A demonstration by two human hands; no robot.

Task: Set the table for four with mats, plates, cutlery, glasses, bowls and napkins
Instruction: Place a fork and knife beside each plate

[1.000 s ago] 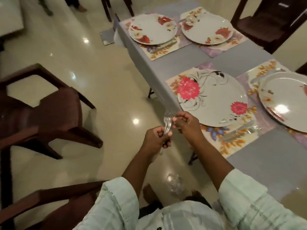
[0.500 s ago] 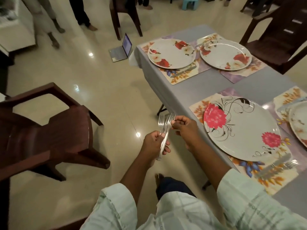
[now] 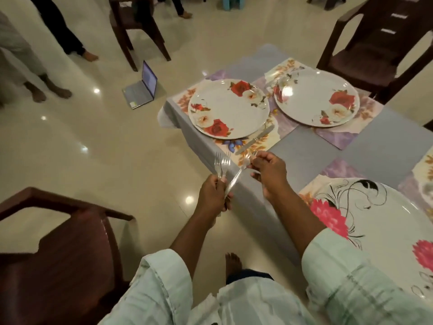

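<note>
Left hand (image 3: 214, 195) grips spare forks (image 3: 222, 164); right hand (image 3: 269, 170) pinches one fork (image 3: 236, 177) free, bound for rose plate (image 3: 228, 109) at twelve o'clock.

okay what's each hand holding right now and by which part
Left hand grips forks by their handles; right hand pinches one fork at its head end.

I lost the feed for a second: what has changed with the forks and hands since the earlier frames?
The right hand has drawn one fork out of the bunch and pinches it near the tines, angled toward the table. The left hand still grips the remaining forks upright. No fork has been laid down yet; the plate and knife beside it are unchanged.
</note>
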